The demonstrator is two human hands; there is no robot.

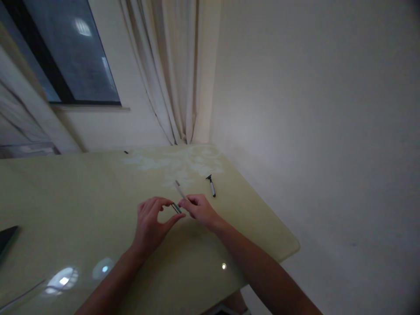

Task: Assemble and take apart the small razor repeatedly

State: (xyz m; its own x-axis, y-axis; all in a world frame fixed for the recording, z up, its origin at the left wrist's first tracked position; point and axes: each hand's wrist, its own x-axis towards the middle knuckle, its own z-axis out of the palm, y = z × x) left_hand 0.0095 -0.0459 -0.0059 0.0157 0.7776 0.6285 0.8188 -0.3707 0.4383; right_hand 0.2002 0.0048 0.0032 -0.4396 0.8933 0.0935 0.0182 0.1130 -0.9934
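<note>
Between the thumb and fingertips of my left hand is a small narrow piece with green and dark bands, held by its ends; its exact kind is too small to make out. My right hand grips a pale toothbrush by its handle, the head pointing up and away to the left. Both hands are close together above the table, the right fingertips right beside the banded piece. A razor with a dark head and grey-and-black handle lies just beyond my right hand.
The glossy pale table has a rounded right corner near a white wall. A tiny dark item lies at the far edge. At left are a dark flat object and a thin cable. Curtains hang behind.
</note>
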